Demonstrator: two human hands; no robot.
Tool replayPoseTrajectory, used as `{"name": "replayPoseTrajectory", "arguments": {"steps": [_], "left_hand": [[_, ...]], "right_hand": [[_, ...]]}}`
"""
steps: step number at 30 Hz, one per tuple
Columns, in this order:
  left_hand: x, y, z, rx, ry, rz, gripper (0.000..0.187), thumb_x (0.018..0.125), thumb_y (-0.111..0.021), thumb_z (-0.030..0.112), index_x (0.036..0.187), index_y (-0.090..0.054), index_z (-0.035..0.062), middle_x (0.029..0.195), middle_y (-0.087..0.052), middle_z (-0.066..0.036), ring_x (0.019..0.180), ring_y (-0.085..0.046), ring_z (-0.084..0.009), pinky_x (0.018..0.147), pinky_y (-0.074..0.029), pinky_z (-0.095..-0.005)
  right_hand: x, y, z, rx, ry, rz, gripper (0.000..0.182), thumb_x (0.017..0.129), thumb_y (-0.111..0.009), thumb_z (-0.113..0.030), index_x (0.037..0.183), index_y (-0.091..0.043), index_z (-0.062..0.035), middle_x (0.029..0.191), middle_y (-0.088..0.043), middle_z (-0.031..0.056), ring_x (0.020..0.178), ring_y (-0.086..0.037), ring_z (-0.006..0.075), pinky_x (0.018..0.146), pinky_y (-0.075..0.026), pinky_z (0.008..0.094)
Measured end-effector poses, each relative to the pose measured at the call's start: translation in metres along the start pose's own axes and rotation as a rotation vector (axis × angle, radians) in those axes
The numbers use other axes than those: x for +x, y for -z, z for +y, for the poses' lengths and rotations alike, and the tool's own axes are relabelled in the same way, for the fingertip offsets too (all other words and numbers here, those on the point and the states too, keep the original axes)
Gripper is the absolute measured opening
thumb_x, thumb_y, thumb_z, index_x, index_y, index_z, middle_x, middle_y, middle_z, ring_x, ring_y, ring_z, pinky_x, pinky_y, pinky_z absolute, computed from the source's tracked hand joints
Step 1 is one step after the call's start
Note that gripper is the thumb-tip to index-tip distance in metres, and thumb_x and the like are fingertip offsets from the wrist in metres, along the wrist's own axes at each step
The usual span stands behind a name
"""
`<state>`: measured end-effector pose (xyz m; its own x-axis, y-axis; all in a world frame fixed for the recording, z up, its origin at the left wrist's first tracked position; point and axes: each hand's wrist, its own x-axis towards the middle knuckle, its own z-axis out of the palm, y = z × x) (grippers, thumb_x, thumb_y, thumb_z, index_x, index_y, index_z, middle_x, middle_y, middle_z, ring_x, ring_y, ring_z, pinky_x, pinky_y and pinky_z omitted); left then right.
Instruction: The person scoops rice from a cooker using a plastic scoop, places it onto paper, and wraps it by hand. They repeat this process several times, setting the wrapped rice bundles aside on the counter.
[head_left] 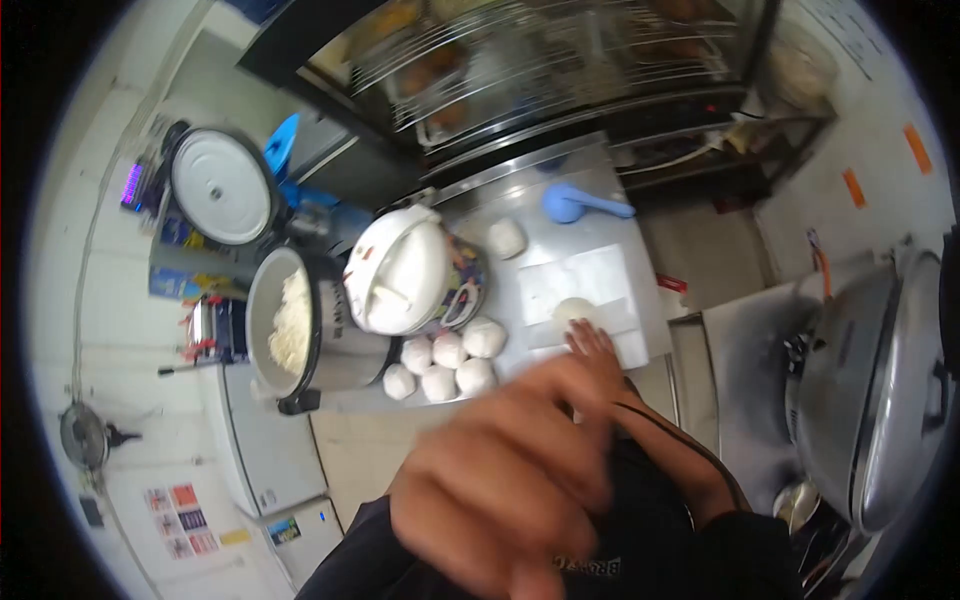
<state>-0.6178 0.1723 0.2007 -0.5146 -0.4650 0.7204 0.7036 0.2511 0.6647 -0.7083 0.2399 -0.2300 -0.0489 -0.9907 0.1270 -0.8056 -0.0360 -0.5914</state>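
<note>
My left hand (510, 470) is raised close to the camera, blurred, with its fingers curled in; nothing shows in it. My right hand (595, 352) lies with fingers stretched out at the near edge of a pale round piece of dough (573, 308). The dough lies on a white sheet (545, 278) on the metal table, with what looks like a translucent strip around it. Several white balls (440, 383), apparently dough, sit grouped to the left. One more white ball (507, 238) lies apart, beyond the sheet.
A blue scoop-like tool (580, 204) lies at the table's far side. Left stand a white-lidded container (410, 275) and a large pot (262, 330) holding pale, crumbly stuff. A glass cabinet with racks (560, 60) rises behind. At right is a big metal lid (850, 390).
</note>
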Motion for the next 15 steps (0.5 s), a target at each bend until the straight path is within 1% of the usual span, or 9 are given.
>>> {"name": "replayPoseTrajectory", "arguments": {"steps": [1,4,7,9,10,12,13,14,15], "left_hand": [[-0.008,0.003,0.041,-0.013,0.340,-0.050,0.005,0.104,-0.061,0.032,0.106,-0.060,0.0279,0.092,-0.050,0.002,0.085,-0.059,-0.0182,0.074,-0.043,-0.0433],[0.022,0.021,0.009,-0.133,0.211,-0.003,0.020,0.105,-0.057,0.036,0.122,-0.062,0.0281,0.098,-0.056,-0.003,0.089,-0.062,-0.0215,0.075,-0.045,-0.0497],[0.028,0.035,0.010,-0.216,0.288,-0.197,0.041,0.106,-0.055,0.042,0.146,-0.050,0.0334,0.127,-0.052,-0.004,0.095,-0.060,-0.0200,0.079,-0.044,-0.0472],[0.026,0.012,-0.014,0.122,-0.053,0.079,0.063,0.096,-0.066,0.056,0.148,-0.048,0.0256,0.133,-0.051,-0.003,0.096,-0.058,-0.0202,0.077,-0.043,-0.0431],[0.024,0.023,-0.022,0.094,-0.043,0.082,0.063,0.096,-0.066,0.056,0.148,-0.048,0.0256,0.133,-0.051,-0.003,0.096,-0.058,-0.0202,0.077,-0.043,-0.0431],[0.011,0.064,-0.054,0.396,-0.217,0.021,0.104,0.073,-0.077,0.075,0.144,-0.049,0.0056,0.134,-0.056,-0.010,0.101,-0.059,-0.0253,0.075,-0.047,-0.0400],[0.000,0.066,-0.076,0.514,-0.108,0.256,0.084,0.085,-0.079,0.062,0.136,-0.055,0.0007,0.127,-0.060,-0.012,0.098,-0.062,-0.0245,0.075,-0.050,-0.0385],[-0.004,0.079,-0.095,0.529,0.054,0.302,0.051,0.093,-0.082,0.032,0.125,-0.061,-0.0020,0.099,-0.066,-0.010,0.089,-0.061,-0.0165,0.079,-0.050,-0.0303],[-0.015,0.099,-0.122,0.630,0.320,0.383,0.029,0.099,-0.074,0.019,0.117,-0.066,-0.0017,0.099,-0.066,-0.007,0.088,-0.059,-0.0120,0.078,-0.048,-0.0266]], "right_hand": [[0.002,-0.005,0.004,-0.025,-0.020,-0.025,0.065,0.083,-0.055,-0.001,0.149,-0.051,-0.0006,0.166,-0.035,0.0159,0.157,-0.027,0.0328,0.126,-0.022,0.0545],[-0.002,0.009,-0.012,-0.036,-0.059,-0.026,0.063,0.085,-0.053,-0.001,0.148,-0.052,-0.0017,0.166,-0.036,0.0155,0.157,-0.027,0.0325,0.126,-0.022,0.0545],[-0.005,0.006,-0.016,-0.016,-0.042,0.005,0.063,0.085,-0.055,0.000,0.148,-0.052,-0.0028,0.165,-0.037,0.0156,0.157,-0.028,0.0331,0.126,-0.023,0.0539],[-0.005,0.006,-0.010,-0.027,-0.044,0.025,0.064,0.084,-0.057,0.001,0.148,-0.052,-0.0020,0.165,-0.037,0.0156,0.157,-0.027,0.0341,0.126,-0.024,0.0542],[-0.005,0.005,-0.008,-0.066,-0.038,0.005,0.064,0.084,-0.056,0.001,0.148,-0.052,-0.0013,0.165,-0.037,0.0157,0.157,-0.025,0.0363,0.126,-0.024,0.0549],[-0.005,0.006,-0.009,-0.105,-0.045,-0.004,0.066,0.083,-0.056,0.001,0.149,-0.051,-0.0010,0.165,-0.037,0.0153,0.158,-0.021,0.0402,0.127,-0.022,0.0567],[-0.005,0.009,-0.009,-0.086,-0.049,-0.010,0.067,0.083,-0.056,0.001,0.150,-0.051,-0.0009,0.165,-0.037,0.0149,0.157,-0.019,0.0419,0.127,-0.021,0.0578],[-0.006,0.013,-0.010,-0.066,-0.053,-0.014,0.069,0.082,-0.056,0.000,0.150,-0.050,-0.0008,0.165,-0.036,0.0146,0.157,-0.018,0.0437,0.127,-0.021,0.0589],[-0.006,0.015,-0.011,-0.074,-0.058,-0.005,0.067,0.083,-0.056,-0.001,0.150,-0.051,-0.0015,0.165,-0.037,0.0137,0.157,-0.020,0.0431,0.126,-0.020,0.0600]]}}
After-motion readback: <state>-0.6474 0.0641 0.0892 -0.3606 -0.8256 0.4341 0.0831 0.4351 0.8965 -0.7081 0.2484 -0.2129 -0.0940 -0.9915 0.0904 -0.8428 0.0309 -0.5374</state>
